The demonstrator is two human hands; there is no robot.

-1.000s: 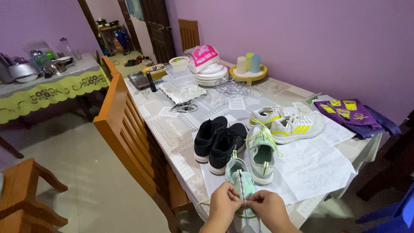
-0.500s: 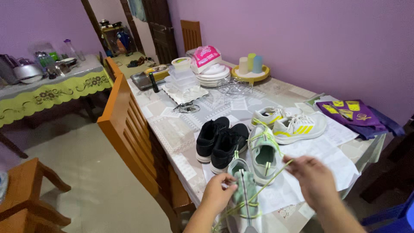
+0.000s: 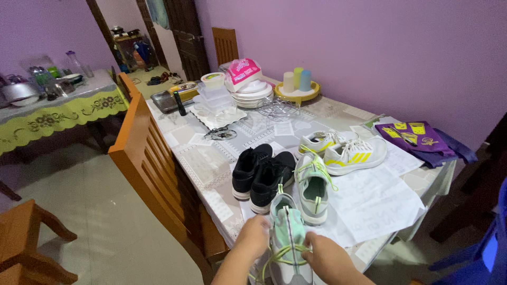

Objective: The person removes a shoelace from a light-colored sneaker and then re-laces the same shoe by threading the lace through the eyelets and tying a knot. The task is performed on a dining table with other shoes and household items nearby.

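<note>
The mint sneaker [image 3: 288, 237] is gripped at the near table edge by the left hand [image 3: 253, 237]. Its neon-yellow lace [image 3: 280, 258] is pinched by the right hand [image 3: 327, 258]. If tugged unevenly, the lace could be pulled from an eyelet.

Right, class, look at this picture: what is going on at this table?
A person is working on a mint-green sneaker at the near edge of the table. The left hand holds its side, and the right hand grips the neon-yellow lace, which loops across the shoe. Its matching sneaker lies just beyond on sheets of white paper. Next to that stand a pair of black sneakers and a pair of white sneakers with yellow stripes.
</note>
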